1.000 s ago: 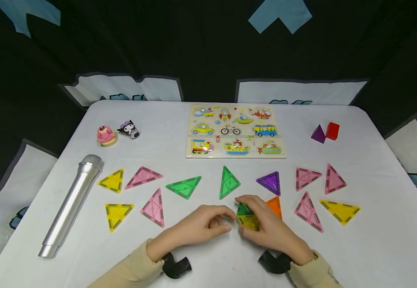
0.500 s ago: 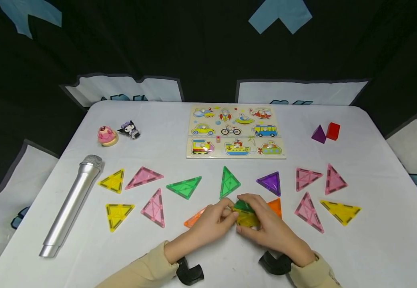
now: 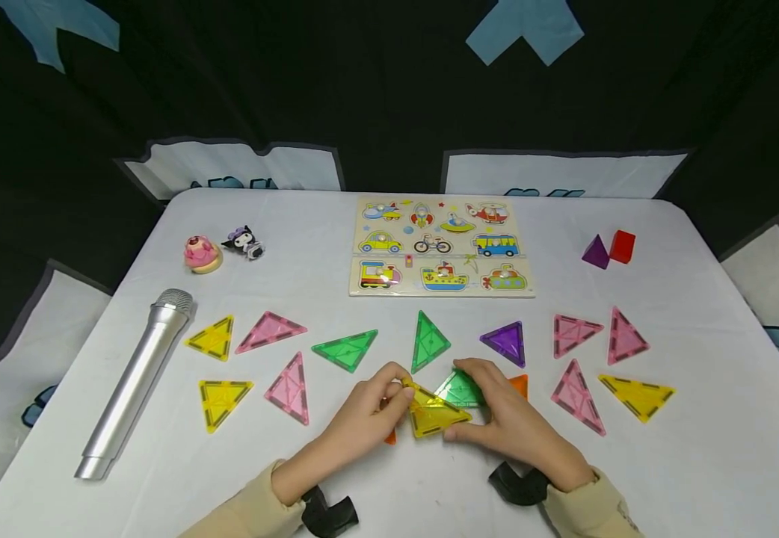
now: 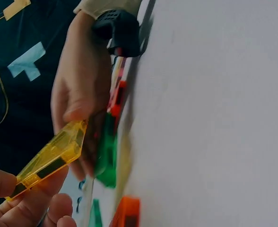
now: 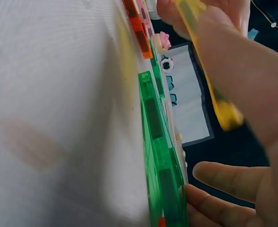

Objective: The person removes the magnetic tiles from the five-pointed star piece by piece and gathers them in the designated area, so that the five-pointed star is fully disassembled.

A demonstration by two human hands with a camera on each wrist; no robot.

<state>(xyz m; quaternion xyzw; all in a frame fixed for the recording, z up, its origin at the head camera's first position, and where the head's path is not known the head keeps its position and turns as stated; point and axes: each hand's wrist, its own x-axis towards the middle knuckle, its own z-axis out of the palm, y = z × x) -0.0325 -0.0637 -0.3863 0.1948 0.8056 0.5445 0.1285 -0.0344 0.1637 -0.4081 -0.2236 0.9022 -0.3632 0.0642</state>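
- Yellow triangle tile (image 3: 432, 413): held tilted just above the bench (image 3: 699, 463) near its front edge, between both hands; the left wrist view shows it raised off the surface.
- Left hand (image 3: 362, 418): its grip pinches the tile's left corner with fingertips and thumb.
- Right hand (image 3: 507, 422): fingers curl on the tile's right edge; this grip also touches the green triangle tile (image 3: 460, 388) lying flat just behind.
- Orange tiles: one (image 3: 389, 436) peeks from under the left hand, another (image 3: 517, 385) lies behind the right.
- Handling, in our judgement: we would keep both pinches at the edges, tilt slowly, and steady the green tile so that its edge meets the yellow one squarely.
- Surroundings: white bench cover with loose pink, green, purple and yellow triangles, a vehicle puzzle board (image 3: 439, 246) and a silver toy microphone (image 3: 135, 381); dark drapes behind.
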